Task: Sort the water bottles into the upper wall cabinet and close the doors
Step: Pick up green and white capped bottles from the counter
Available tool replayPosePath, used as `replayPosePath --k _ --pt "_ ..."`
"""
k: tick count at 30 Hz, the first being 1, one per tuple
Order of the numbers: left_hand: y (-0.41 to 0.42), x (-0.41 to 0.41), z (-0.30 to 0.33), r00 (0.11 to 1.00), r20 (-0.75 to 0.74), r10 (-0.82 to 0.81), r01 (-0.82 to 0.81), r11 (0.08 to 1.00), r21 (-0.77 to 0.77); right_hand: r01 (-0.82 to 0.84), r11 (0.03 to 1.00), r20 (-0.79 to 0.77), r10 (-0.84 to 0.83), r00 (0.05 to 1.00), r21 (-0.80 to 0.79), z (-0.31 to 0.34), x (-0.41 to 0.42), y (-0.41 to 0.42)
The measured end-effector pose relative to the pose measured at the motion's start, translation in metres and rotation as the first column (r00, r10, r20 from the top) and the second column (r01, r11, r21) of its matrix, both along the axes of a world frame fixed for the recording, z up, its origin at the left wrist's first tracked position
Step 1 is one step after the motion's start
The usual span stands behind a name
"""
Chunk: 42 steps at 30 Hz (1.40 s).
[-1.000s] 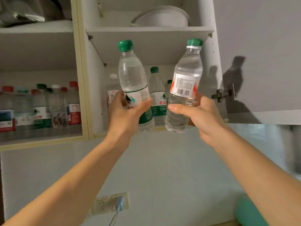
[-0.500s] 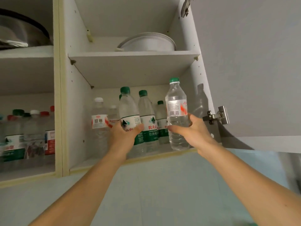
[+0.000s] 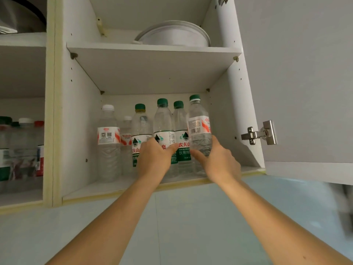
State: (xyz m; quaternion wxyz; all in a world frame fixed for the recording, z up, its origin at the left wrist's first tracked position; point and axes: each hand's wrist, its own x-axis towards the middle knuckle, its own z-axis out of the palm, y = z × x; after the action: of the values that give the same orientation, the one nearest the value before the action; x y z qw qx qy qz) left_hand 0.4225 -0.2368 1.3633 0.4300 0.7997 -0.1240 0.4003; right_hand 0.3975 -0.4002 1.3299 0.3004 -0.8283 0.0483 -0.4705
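My left hand (image 3: 154, 157) grasps a clear green-capped, green-labelled bottle (image 3: 163, 131); my right hand (image 3: 219, 161) grasps a clear green-capped, red-and-white-labelled bottle (image 3: 199, 129), both among bottles on the white wall cabinet's lower shelf (image 3: 91, 190). I judge that pushing further risks toppling neighbours.

Pale blue-green tiled wall (image 3: 95, 236) below, one vertical grout seam visible. Neighbouring left compartment (image 3: 23, 73) stands open, a dark metal vessel (image 3: 21, 14) on its upper shelf. White round dish (image 3: 173, 36) on upper shelf. Steel hinge (image 3: 259, 133) on side panel. Light soft, even
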Motion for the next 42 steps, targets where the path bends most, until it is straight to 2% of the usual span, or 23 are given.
replayPosePath --k 6,13,17,21,24,26,30,34,38,42 --pt "-0.010 0.000 0.000 0.999 -0.021 0.025 -0.024 0.999 0.025 -0.009 0.997 -0.088 0.001 0.996 -0.082 0.002 0.004 -0.001" --pt "-0.006 -0.010 -0.004 1.000 -0.005 -0.002 0.003 0.997 0.083 0.052 0.991 -0.023 -0.055 0.998 -0.120 -0.005 0.001 0.000" --pt "0.010 -0.018 -0.014 1.000 0.003 0.010 -0.010 0.992 0.128 0.023 0.996 0.119 -0.013 0.993 -0.082 -0.011 -0.007 0.000" --pt "0.036 -0.034 -0.024 0.996 0.086 -0.008 0.000 0.995 0.101 -0.097 0.995 0.409 0.088 0.908 0.002 -0.033 -0.030 0.005" --pt "0.055 -0.055 -0.033 0.982 0.181 -0.046 0.029 0.995 0.094 -0.028 0.998 0.520 0.051 0.853 -0.051 -0.058 -0.050 0.029" --pt "0.069 -0.072 -0.041 0.960 0.266 -0.089 0.056 0.990 0.130 -0.061 0.991 0.539 0.115 0.835 -0.117 -0.077 -0.062 0.050" --pt "0.107 -0.102 -0.072 0.921 0.370 -0.118 0.042 0.978 0.206 -0.183 0.967 0.455 0.244 0.856 -0.176 -0.121 -0.078 0.089" --pt "0.155 -0.120 -0.127 0.942 0.318 -0.102 0.032 0.975 0.219 -0.334 0.934 0.280 0.357 0.891 -0.128 -0.177 -0.088 0.128" --pt "0.206 -0.135 -0.199 0.981 0.178 -0.076 0.056 0.992 0.112 -0.510 0.856 0.098 0.502 0.859 0.082 -0.246 -0.101 0.168" --pt "0.250 -0.151 -0.294 0.993 -0.102 -0.054 0.051 0.998 -0.024 -0.579 0.776 -0.167 0.624 0.764 0.251 -0.332 -0.118 0.206"
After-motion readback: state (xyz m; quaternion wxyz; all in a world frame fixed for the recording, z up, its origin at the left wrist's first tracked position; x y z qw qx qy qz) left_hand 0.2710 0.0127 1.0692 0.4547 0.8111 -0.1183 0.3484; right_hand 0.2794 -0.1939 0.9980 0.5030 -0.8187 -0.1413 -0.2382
